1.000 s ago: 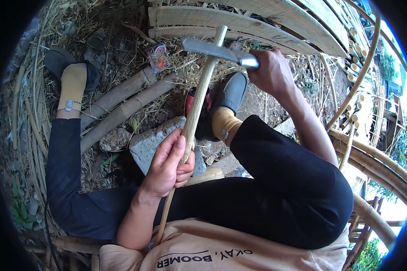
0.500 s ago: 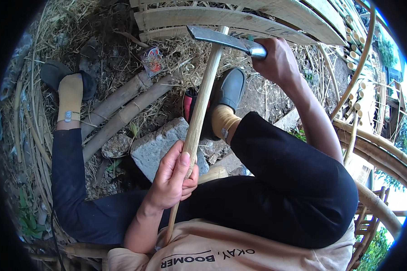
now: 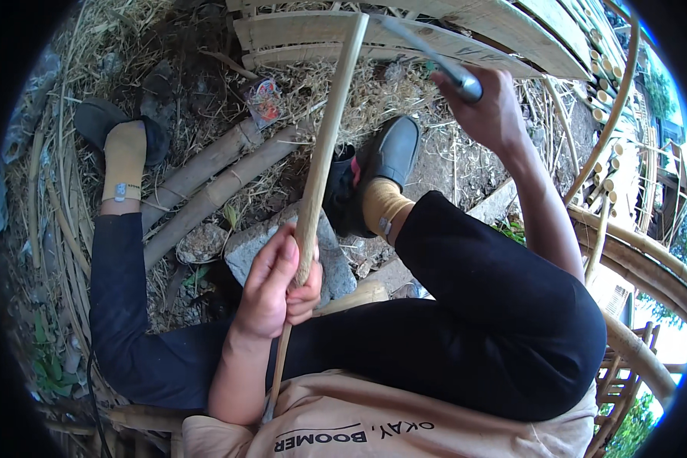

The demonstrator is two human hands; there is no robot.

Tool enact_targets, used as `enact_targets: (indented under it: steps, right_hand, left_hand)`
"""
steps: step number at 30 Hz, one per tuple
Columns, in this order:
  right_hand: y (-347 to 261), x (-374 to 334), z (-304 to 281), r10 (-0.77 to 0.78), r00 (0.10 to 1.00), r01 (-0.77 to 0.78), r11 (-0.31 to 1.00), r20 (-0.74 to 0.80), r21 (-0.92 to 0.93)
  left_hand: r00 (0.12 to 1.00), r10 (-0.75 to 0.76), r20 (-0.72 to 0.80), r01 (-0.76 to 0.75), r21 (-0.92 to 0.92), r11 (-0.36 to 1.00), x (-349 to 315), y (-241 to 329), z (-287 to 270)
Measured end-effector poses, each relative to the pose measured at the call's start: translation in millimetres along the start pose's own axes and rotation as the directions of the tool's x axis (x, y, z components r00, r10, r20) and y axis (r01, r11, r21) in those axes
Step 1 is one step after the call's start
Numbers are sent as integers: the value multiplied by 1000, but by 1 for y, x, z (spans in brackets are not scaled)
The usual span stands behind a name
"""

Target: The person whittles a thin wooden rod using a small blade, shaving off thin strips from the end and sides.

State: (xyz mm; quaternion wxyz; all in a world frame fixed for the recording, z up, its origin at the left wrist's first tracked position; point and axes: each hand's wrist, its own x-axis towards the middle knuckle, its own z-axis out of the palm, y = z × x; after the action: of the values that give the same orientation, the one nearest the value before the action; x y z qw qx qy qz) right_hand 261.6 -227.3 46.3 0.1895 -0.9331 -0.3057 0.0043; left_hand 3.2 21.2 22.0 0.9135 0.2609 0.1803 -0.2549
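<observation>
A long pale wooden stick (image 3: 327, 145) slants up in front of me, its thin lower end resting against my shirt. My left hand (image 3: 271, 286) is closed around it at its lower middle, thumb along the wood. In my right hand (image 3: 490, 109), at the upper right, is the metal handle of a knife (image 3: 456, 75). The knife's blade is smeared by motion and points up and left, close to the stick's top end. Whether blade and stick touch, I cannot tell.
A stone block (image 3: 263, 243) lies beneath the stick. Two bamboo poles (image 3: 198, 187) lie on straw-covered ground at left. A slatted wooden panel (image 3: 435, 47) stands ahead, with stacked bamboo (image 3: 607, 172) to its right. My bent leg (image 3: 496, 320) crosses in front.
The knife has come off the stick's upper part, moving right, and its blade now tilts more steeply. My left hand and the stick have shifted slightly left.
</observation>
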Motion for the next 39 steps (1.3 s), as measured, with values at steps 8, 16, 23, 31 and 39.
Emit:
enact_targets:
  steps: [8,16,23,31,39]
  right_hand:
    - [-56,-19,32,-110,898,86,993,426,76]
    - [-74,-25,32,-114,839,82,993,532,84]
    - [-76,-27,45,-87,845,86,996,528,27]
    - [-67,-30,52,-81,899,95,995,430,-12]
    - [-19,-11,49,111,945,-36,970,307,-241]
  left_hand:
    - [988,38,-149,-38,0,999,20,13,-7]
    - [976,95,-194,-86,52,995,25,16,-20]
    - [987,59,-149,-55,31,998,25,13,-10]
    - [975,49,-216,-27,103,994,26,11,-3]
    - [989,0,-148,9,60,998,25,-8,4]
